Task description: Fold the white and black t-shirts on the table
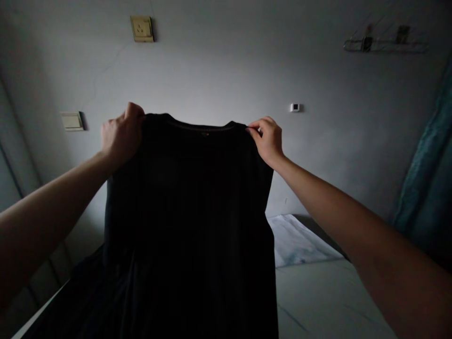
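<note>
A black T-shirt (187, 216) hangs in front of me, held up by its shoulders with the collar at the top. My left hand (122, 136) is closed on the shoulder seam at the left of the collar. At the other shoulder my right hand (267, 140) pinches the fabric between thumb and fingers. Both arms reach forward from the lower corners of the view. The lower part of the shirt falls down into shadow, and its hem is out of sight.
A pale wall (212, 66) stands ahead, with a wall socket (142, 28), a light switch (71, 121) and a small white wall device (295, 107). A metal wall rack (384, 45) hangs at upper right. Below right lies a bed with a pale sheet (318, 296); a teal curtain (427, 174) hangs at right.
</note>
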A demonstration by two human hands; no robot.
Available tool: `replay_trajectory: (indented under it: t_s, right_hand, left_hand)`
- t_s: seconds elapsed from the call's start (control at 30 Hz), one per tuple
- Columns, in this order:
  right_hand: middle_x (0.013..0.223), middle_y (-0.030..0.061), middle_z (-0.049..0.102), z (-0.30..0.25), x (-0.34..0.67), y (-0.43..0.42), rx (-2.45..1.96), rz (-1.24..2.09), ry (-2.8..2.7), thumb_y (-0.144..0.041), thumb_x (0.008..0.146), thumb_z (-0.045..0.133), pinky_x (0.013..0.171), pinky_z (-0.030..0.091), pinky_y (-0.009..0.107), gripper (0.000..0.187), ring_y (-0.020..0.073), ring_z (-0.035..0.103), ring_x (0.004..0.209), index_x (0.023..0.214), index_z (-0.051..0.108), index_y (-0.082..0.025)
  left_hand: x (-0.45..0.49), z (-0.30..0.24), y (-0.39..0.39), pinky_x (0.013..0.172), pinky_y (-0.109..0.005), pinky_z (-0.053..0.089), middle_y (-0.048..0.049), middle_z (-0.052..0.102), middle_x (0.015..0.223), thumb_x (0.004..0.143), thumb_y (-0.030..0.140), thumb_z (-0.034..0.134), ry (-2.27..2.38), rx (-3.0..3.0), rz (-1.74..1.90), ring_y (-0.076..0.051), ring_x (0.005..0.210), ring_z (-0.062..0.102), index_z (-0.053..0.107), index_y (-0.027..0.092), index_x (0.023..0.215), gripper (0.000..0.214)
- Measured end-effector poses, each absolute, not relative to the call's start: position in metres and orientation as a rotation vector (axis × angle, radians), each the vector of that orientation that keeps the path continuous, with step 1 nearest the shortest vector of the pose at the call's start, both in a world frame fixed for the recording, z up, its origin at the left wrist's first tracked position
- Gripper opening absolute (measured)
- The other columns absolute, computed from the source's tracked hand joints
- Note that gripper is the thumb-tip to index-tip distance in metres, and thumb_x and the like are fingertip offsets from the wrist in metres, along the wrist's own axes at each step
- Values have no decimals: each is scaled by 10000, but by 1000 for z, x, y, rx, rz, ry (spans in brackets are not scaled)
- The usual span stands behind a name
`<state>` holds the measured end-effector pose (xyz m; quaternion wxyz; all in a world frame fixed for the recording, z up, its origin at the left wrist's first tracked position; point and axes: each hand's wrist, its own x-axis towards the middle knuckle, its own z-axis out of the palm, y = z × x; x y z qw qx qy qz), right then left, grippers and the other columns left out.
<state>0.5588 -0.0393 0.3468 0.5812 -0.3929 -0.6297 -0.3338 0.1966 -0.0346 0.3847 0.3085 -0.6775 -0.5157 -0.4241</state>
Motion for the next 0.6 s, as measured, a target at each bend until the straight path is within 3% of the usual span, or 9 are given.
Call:
replay_trajectory:
  t_s: [0.17, 0.37, 0.5, 0.6]
  right_hand:
    - [984, 47, 626, 380, 564, -53, -963, -893, -1342, -350, 965, 570, 866, 438, 319, 156, 166, 545, 942, 914, 597, -205]
    - [902, 39, 669, 409, 563, -76, -1055, -864, -1376, -379, 983, 539, 794, 420, 286, 212, 159, 580, 963, 849, 579, -220]
    - [993, 66, 711, 414, 552, -93, -1188, -937, -1275, -325, 920, 633, 779, 405, 303, 190, 150, 614, 919, 947, 634, -137]
    - [987, 71, 717, 413, 553, -101, -1292, -808, -1357, -367, 871, 643, 757, 402, 295, 315, 131, 627, 910, 984, 658, -74]
  left_hand:
    - [197, 408, -45, 938, -376, 405, -93, 655, 1188, 1031, 451, 306, -1335, -1706, -1159, -204, 1076, 614, 439, 55, 1313, 505]
    - [201, 423, -60, 984, -519, 388, -133, 632, 1258, 1037, 523, 228, -1280, -1697, -1136, -308, 1229, 562, 432, 38, 1328, 601]
    - [207, 428, -68, 943, -550, 409, -161, 641, 1233, 1046, 481, 210, -1264, -1674, -999, -361, 1242, 546, 433, 7, 1308, 586]
    - [205, 430, -69, 893, -556, 419, -153, 649, 1180, 1032, 438, 236, -1264, -1687, -898, -368, 1227, 554, 434, 7, 1323, 556]
